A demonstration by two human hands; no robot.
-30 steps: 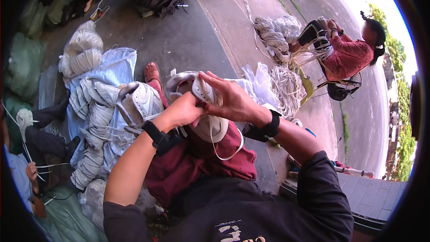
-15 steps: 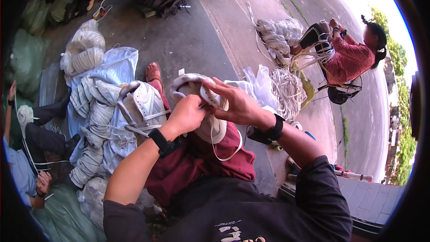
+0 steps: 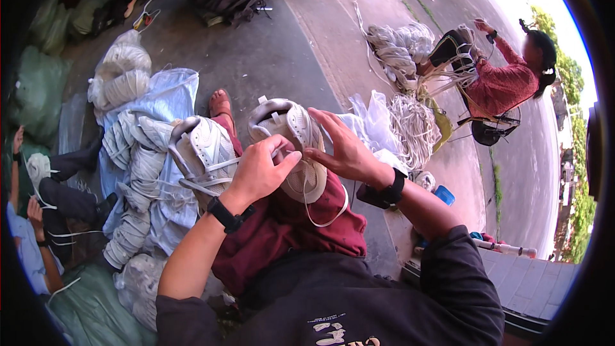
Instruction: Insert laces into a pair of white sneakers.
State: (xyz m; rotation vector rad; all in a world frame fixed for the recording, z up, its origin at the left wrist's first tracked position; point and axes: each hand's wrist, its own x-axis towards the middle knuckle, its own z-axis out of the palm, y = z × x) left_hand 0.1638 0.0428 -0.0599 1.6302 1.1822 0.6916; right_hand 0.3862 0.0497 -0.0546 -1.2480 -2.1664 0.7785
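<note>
A pale shoe (image 3: 302, 129) is held above the maroon trousers (image 3: 275, 237), toe toward the body. The right hand (image 3: 349, 147) is spread along its side; the left hand (image 3: 259, 165) is curled over it, though whether anything is pinched cannot be told. A loop of lace (image 3: 328, 225) is left slack, not drawn in. On the second shoe (image 3: 204, 147), leftward, a white lace (image 3: 221, 165) is strung across low down; its upper eyelets are left bare.

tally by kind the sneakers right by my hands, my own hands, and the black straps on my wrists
Sneakers: 2
Hands, the left hand and the right hand: 2
Black wrist straps: 2
Total: 6
</note>
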